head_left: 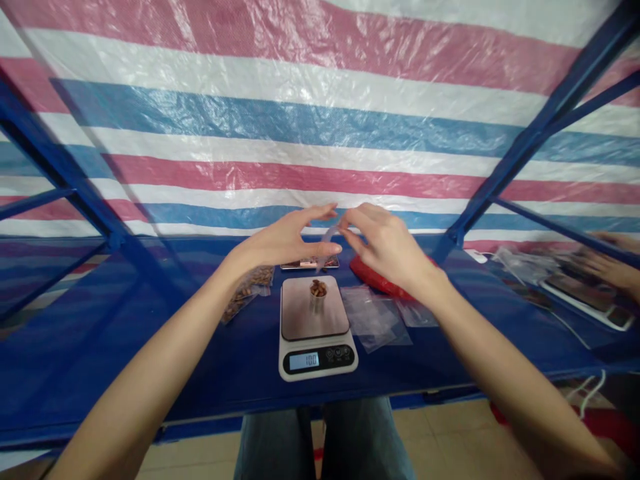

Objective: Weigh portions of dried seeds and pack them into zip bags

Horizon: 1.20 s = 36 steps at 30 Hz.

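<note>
My left hand [287, 237] hovers above the back of a kitchen scale [315, 323], thumb and fingers apart, holding nothing. To its right, my right hand [383, 243] has its fingertips pinched on a thin, translucent plastic bag [329, 236], which reaches towards my left thumb. On the scale's metal plate sits a small heap of brown pieces [318, 289], apparently in a little metallic cup. The display [304, 360] reads 10.0.
A clear bag of brown pieces [249, 292] lies left of the scale. Flat clear bags [375, 320] and a red bag [373, 277] lie right. Behind the scale is a flat device [300, 265]. Another person's hand [613, 260] is near a second scale [585, 300].
</note>
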Available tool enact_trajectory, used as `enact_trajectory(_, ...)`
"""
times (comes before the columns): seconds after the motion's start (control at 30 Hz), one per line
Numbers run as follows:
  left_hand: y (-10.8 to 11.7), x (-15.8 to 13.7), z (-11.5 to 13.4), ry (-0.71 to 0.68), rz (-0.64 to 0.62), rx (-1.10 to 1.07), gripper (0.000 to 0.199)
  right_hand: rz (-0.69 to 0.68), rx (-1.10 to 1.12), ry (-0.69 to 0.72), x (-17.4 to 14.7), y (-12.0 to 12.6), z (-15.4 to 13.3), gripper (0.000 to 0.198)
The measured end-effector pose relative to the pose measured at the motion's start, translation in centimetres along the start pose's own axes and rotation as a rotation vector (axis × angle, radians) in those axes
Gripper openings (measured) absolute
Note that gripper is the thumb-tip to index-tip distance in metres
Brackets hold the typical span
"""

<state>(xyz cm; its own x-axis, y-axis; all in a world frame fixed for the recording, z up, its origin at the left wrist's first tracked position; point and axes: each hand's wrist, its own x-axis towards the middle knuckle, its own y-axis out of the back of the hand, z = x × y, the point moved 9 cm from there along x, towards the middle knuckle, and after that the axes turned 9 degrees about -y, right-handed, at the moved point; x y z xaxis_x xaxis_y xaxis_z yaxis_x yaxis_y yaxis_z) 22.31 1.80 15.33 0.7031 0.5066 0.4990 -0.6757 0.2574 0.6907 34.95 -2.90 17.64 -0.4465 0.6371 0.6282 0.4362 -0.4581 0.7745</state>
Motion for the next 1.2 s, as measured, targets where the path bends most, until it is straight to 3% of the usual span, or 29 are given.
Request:
enact_trajectory(0.07,-0.8,0.8,-0.6,-0.017,-0.056,-0.090,0.051,0.015,0.010,0.038,1.4,-1.0,-1.0,0.019)
enact_trajectory(0.2,-0.6,1.2,-2.5,-0.028,-0.038,-0.238,0.035,-0.019,0.145,0.019,3.1,-2.5,-0.6,0.021)
enact_trajectory(0.4,1.4,2.2,-3.4,-0.013,-0.029,-0.049,0.021,-0.051,0.474,0.062,5.2,-2.5,0.7,0.017)
enact_trajectory(0.67,1.9,2.4,-4.2,0.015,-0.015,0.246,0.021,-0.191,0.370,0.066,5.6,-3.4,0.0,0.025)
enact_trajectory(0.93,0.9,3.0,-3.9,-0.013,-0.053,0.401,0.028,-0.373,0.136,0.123,4.2,-6.7,0.0,0.037)
enact_trajectory(1.1,0.0,2.6,-4.4,0.027,-0.129,0.401,0.020,-0.457,0.201,0.136,3.5,-7.8,0.2,0.049)
enact_trajectory(1.2,0.2,2.3,-4.5,0.056,-0.123,0.430,0.018,-0.467,0.256,0.162,3.6,-7.3,-0.1,0.046)
